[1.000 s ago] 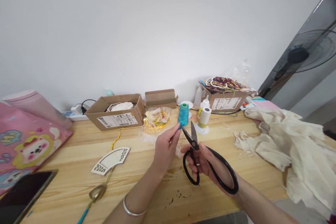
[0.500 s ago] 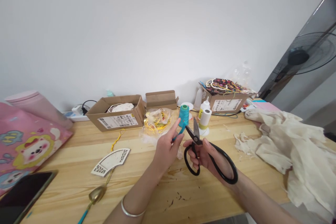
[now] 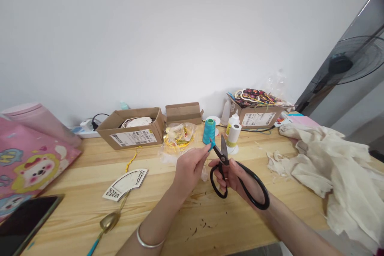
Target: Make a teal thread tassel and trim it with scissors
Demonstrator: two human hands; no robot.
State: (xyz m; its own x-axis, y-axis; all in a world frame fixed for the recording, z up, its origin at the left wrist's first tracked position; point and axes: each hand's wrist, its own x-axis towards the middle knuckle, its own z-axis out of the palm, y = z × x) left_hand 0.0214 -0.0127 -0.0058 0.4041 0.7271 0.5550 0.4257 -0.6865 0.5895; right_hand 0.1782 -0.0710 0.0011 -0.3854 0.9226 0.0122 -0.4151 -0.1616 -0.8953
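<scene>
My left hand (image 3: 190, 170) is closed in a pinch on a short bundle of blue thread (image 3: 211, 144), its end sticking out past the fingertips. That end lies against one blade of the black-handled scissors (image 3: 223, 156). My right hand (image 3: 231, 178) grips the scissors by their loops, with the blades apart and pointing up and away. Just behind the blue end stands a cone of turquoise thread (image 3: 209, 131). Beside it are a white thread spool (image 3: 234, 135) and a white glue bottle (image 3: 233, 121).
Left of my hands lie a fan-shaped white piece (image 3: 125, 185) with a yellow cord, a gold spoon (image 3: 109, 221) and a phone (image 3: 28, 222). Cardboard boxes (image 3: 132, 134) and a bag of yellow cords (image 3: 179, 140) line the wall. Cream cloth (image 3: 339, 168) covers the right side.
My left fingers have slid along the blue thread bundle toward its end and curled in, so less of it shows. The scissors stay nearly still, blades apart.
</scene>
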